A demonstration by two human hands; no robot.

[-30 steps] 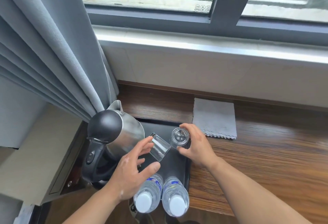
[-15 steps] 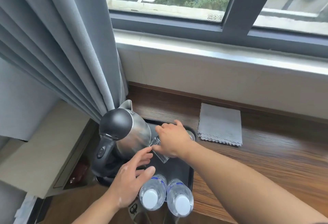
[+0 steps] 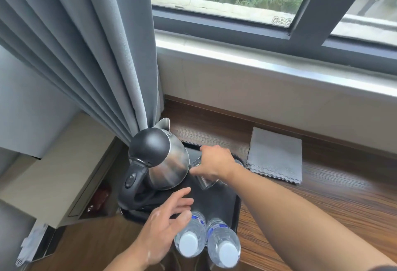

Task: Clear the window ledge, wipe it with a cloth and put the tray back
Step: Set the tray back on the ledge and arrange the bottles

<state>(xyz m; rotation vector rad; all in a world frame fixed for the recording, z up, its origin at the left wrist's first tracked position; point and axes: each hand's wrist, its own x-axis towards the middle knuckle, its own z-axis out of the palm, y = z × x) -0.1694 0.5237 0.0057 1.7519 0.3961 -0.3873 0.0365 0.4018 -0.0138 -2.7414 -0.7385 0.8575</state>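
The fingers [image 3: 197,170] of the right hand [image 3: 214,164] are curling round a clear glass tumbler [image 3: 205,182], holding it tilted just above the black tray [image 3: 235,204], right beside the steel kettle [image 3: 165,163]. A second earlier that tumbler was in the left hand [image 3: 165,223]. It has been passed across, and the left hand's fingers are now spreading wide, holding nothing and hovering over the tray's near end, next to the two water bottles [image 3: 206,238].

The handover is probably gathering the glasses on one side, so clearing is only getting going. The tray is sitting at the left end of the wooden worktop [image 3: 322,202], close to its front edge. It is carrying the kettle on its base, the bottles and a second glass [image 3: 240,161], which is mostly hidden behind the right wrist.

The tray looks shallow, dark and rimmed, and fully loaded. The folded grey cloth [image 3: 276,155] is lying flat just right of the tray, toward the worktop's back edge, untouched. Wiping is not yet under way.
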